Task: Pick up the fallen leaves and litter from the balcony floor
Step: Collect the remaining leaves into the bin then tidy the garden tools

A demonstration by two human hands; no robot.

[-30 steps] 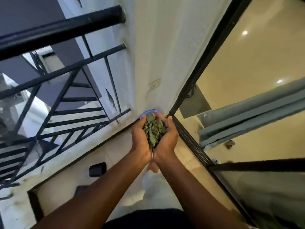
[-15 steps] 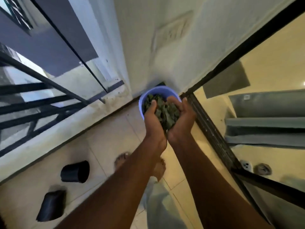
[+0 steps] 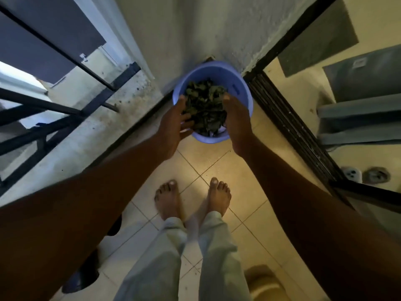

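Purple bucket [image 3: 239, 86] holds leaves [image 3: 205, 107]; left hand [image 3: 173, 127] and right hand [image 3: 237, 124] flank them, fingers relaxed.

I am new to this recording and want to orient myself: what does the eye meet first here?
First, the lilac-blue bucket in the corner where the wall meets the dark door frame, with a mass of dark dry leaves at its mouth. The left hand and the right hand flank that mass. Below, two bare feet stand on the pale tiled floor.
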